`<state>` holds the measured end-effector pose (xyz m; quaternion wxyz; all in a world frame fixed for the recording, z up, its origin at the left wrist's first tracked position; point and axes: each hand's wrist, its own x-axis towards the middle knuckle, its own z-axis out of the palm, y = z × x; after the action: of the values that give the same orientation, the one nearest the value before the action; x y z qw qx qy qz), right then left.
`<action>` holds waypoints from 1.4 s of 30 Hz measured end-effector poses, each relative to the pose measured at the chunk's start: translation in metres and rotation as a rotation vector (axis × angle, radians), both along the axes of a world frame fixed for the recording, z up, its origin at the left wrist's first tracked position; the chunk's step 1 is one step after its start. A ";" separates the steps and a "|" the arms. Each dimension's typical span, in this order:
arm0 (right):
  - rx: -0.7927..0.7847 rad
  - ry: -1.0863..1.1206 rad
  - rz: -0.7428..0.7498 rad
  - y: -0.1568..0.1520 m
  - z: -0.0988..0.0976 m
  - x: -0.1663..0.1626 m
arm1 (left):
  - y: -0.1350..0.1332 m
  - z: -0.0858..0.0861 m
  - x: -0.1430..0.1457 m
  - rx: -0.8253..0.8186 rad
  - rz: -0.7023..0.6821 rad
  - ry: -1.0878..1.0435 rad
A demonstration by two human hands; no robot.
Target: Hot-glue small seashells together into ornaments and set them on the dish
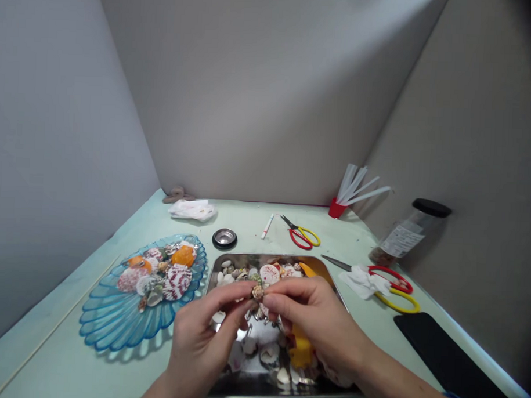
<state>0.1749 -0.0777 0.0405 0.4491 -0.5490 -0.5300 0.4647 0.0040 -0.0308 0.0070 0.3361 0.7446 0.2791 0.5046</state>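
Note:
Over a metal tray [285, 259], my left hand [206, 324] and my right hand [311, 314] meet, thumbs and fingertips closed. Pinched between them is a small brown-and-cream snail shell [257, 291]. Beneath my hands the tray holds several white, green and patterned shells, among them a white scallop shell [270, 274]. A yellow object [301, 348] lies in the tray, partly hidden by my right hand. To the left stands a blue scalloped dish [113, 310], bearing an orange shell [184, 256] and a purple-and-white scallop shell [178, 282].
Behind the tray are a round metal lid [224, 238], a glue stick or marker [267, 227] and small scissors [300, 232]. At right lie large scissors [391, 279] with tissue [363, 282], a leaning jar [406, 236] and a black phone-like slab [451, 356]. A red cup [336, 208] holds white sticks.

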 end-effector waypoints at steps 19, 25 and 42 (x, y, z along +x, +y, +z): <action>0.696 -0.433 -0.020 -0.003 -0.001 -0.001 | 0.002 -0.003 0.001 -0.260 -0.085 -0.033; 0.667 -0.444 -0.015 -0.003 0.000 0.000 | 0.000 0.001 0.003 -0.212 -0.058 -0.005; 0.766 -0.674 -0.010 -0.004 -0.006 0.000 | -0.004 0.007 0.003 -0.027 0.011 0.032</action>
<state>0.1745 -0.0812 0.0343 0.4244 -0.4670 -0.7751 0.0320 0.0069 -0.0346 0.0139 0.3390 0.7464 0.2953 0.4906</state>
